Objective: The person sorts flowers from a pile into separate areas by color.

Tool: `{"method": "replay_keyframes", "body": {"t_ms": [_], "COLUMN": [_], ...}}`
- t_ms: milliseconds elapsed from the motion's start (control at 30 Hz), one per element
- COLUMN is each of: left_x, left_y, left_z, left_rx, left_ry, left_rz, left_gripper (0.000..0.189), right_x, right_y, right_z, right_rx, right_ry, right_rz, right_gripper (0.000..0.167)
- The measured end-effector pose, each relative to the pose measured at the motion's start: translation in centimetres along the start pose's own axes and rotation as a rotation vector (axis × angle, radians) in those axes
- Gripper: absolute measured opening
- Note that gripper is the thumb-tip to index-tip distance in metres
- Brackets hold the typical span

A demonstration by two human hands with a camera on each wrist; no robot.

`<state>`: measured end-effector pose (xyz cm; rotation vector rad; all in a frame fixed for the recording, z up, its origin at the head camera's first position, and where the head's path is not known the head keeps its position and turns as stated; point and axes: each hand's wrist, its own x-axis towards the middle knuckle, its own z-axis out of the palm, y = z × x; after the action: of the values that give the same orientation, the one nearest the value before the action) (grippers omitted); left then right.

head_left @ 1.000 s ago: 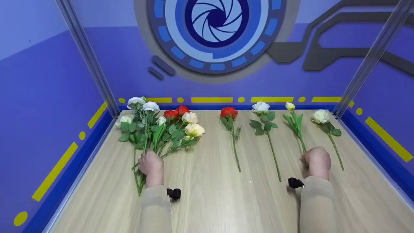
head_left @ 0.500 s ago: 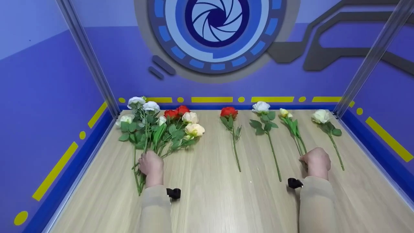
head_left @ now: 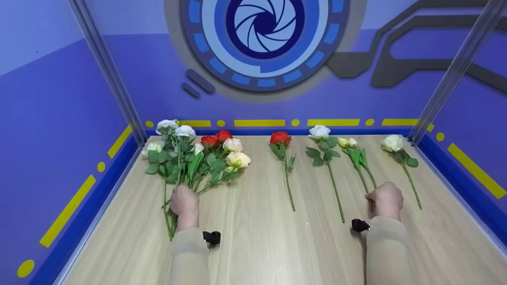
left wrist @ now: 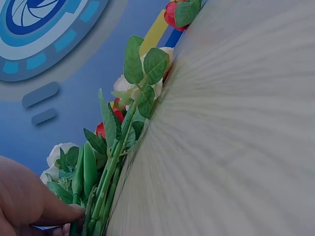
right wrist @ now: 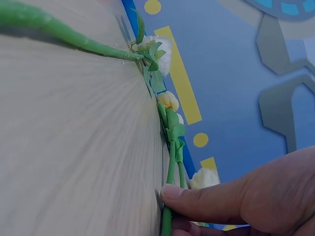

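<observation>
Your hands are well apart over the counter point(head_left: 253, 241), each with stems in its grip. Your left hand point(head_left: 185, 202) pinches stems of the bunch of flowers point(head_left: 194, 166) at the far left; you can't tell from here whether it has caught every one, and the lower ends stick out beyond it towards you. The bunch fans out away from you, with white flowers point(head_left: 185, 131) at its left, red flowers point(head_left: 210, 140) near the back and cream flowers point(head_left: 238, 160) leaning out on the right. Your right hand point(head_left: 386, 198) has thumb and fingers pinched on the lower stem of the yellow tulip point(head_left: 343, 142). Just beside that one lies the pale tulip point(head_left: 352, 142), its head next to the yellow one and its stem passing behind your thumb, so whether you hold it too is hidden. To the left of the tulips a white rose point(head_left: 319, 131) lies near them, its stem pointing back to you, and further left a single red flower point(head_left: 280, 138) lies between it and the bunch. A cream rose point(head_left: 393, 143) lies to the right of the tulips, its stem just beside your right hand.
</observation>
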<state>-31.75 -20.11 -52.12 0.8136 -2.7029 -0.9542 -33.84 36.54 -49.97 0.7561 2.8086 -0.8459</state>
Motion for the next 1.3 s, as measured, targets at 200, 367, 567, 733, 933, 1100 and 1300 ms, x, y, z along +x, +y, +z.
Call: {"method": "replay_keyframes", "body": {"t_ms": [200, 367, 567, 733, 933, 1100, 1300], "left_x": [-0.1, -0.3, -0.4, -0.5, -0.6, -1.0, -1.9], "left_y": [0.3, 0.7, 0.7, 0.7, 1.8, 3.4, 5.3], "left_z": [-0.4, -0.8, -0.9, -1.1, -1.8, -2.2, -1.8], "left_rx": [-0.066, -0.149, -0.297, -0.413, -0.576, -0.744, -0.864], "left_ry": [-0.017, -0.045, -0.07, -0.111, -0.158, -0.197, -0.25], "left_rz": [-0.014, -0.009, -0.009, -0.025, -0.057, -0.033, 0.022], "left_gripper": [0.024, 0.036, 0.033, 0.035, 0.032, 0.035, 0.032], "right_x": [-0.1, -0.2, -0.6, -0.8, -1.4, -2.3, -4.0], "right_y": [0.1, 0.1, 0.0, -0.4, -1.8, -3.8, -7.0], "right_z": [0.1, 0.2, 0.2, -0.1, -0.7, -0.5, 0.9], "right_rx": [0.02, 0.018, 0.024, 0.018, 0.01, 0.013, 0.029], "right_ry": [0.006, 0.017, 0.015, 0.007, 0.008, 0.023, 0.044], "right_rz": [0.003, 0.007, -0.002, -0.007, -0.033, -0.109, -0.274], "right_gripper": [0.039, 0.042, 0.049, 0.044, 0.048, 0.041, 0.036]}}
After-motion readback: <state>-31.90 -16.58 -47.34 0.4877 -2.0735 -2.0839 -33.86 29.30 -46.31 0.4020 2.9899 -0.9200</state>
